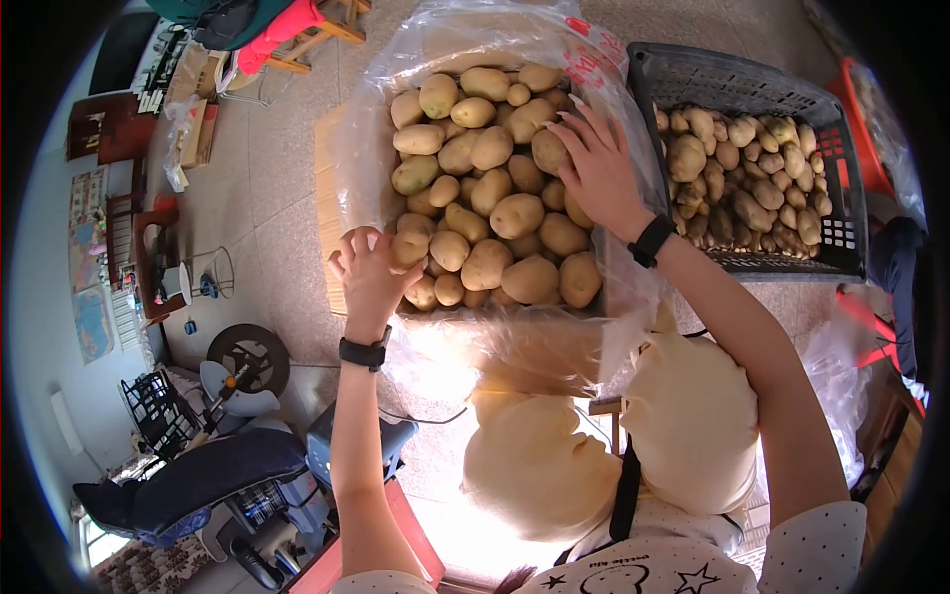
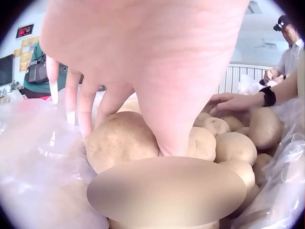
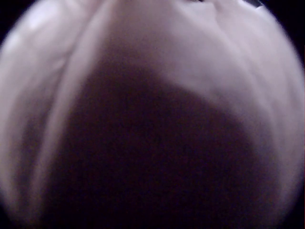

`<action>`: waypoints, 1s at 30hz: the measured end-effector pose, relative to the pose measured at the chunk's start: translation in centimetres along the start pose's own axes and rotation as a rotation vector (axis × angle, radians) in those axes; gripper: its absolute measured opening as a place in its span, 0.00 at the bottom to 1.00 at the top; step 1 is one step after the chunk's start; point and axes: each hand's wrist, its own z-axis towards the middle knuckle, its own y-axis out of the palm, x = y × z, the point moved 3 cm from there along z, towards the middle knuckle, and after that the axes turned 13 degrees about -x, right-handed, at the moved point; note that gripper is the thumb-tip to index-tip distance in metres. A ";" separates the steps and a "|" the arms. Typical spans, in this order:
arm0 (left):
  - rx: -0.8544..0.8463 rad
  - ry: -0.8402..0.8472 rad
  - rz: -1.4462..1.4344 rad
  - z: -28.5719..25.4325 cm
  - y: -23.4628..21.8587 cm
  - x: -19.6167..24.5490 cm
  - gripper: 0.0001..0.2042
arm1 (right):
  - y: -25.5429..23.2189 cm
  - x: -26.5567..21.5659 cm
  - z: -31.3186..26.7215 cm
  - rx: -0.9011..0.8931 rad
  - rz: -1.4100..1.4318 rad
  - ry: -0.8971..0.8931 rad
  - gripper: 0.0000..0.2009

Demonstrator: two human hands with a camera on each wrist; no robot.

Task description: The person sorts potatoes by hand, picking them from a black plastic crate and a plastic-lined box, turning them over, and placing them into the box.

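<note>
Many tan potatoes [image 1: 492, 188] fill a cardboard box lined with clear plastic [image 1: 371, 148]. At the box's near left corner my left hand [image 1: 368, 282] grips a potato [image 2: 121, 140], its thumb on one side and its fingers curling over the other. On the far right side, my right hand [image 1: 604, 168] reaches over the box edge, holding a rounded potato [image 1: 550, 151] between thumb and fingers. The right wrist view is dark and blurred, with the plastic close to the lens, so that potato is hidden there.
A black plastic crate [image 1: 653, 74] with smaller potatoes stands right of the box. A cardboard flap [image 1: 330, 213] sticks out at left. My knees [image 1: 693, 421] are at the box's near side. Another person [image 2: 290, 52] appears behind in the left wrist view.
</note>
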 end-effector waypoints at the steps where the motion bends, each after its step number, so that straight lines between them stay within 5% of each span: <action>1: 0.001 -0.001 0.000 -0.1 -0.1 -0.1 0.26 | -0.1 0.0 0.1 0.004 0.008 -0.003 0.23; 8: 0.185 -0.167 -0.251 -0.5 -0.8 -2.5 0.26 | -4.0 -4.0 2.0 0.105 -0.026 -0.082 0.22; 11: 0.255 -0.171 -0.331 -0.3 -1.5 -2.8 0.26 | -2.9 -7.8 5.6 -0.019 0.108 -0.313 0.15; 12: 0.260 -0.175 -0.335 -0.1 -1.4 -3.0 0.26 | -2.0 -8.8 6.6 -0.019 0.105 -0.319 0.15; 14: 0.305 -0.187 -0.315 0.1 -1.4 -3.4 0.26 | 0.4 -11.1 8.3 -0.374 0.054 -0.353 0.13; 18: 0.289 -0.231 -0.332 -0.8 -1.2 -3.6 0.27 | 3.3 -14.8 9.6 -0.393 -0.034 -0.411 0.10; 21: 0.291 -0.254 -0.356 -1.9 -0.4 -4.1 0.27 | 5.0 -16.4 9.5 -0.589 0.096 -0.359 0.11; 24: 0.338 -0.292 -0.428 -3.0 0.3 -4.6 0.27 | 7.6 -17.1 8.3 -0.389 0.068 -0.361 0.09; 28: 0.357 -0.308 -0.412 -3.8 0.2 -4.3 0.24 | 9.0 -17.7 8.4 -0.412 -0.082 -0.378 0.12; 30: 0.367 -0.301 -0.400 -4.1 -0.1 -4.0 0.24 | 9.7 -18.0 8.5 -0.457 -0.151 -0.404 0.24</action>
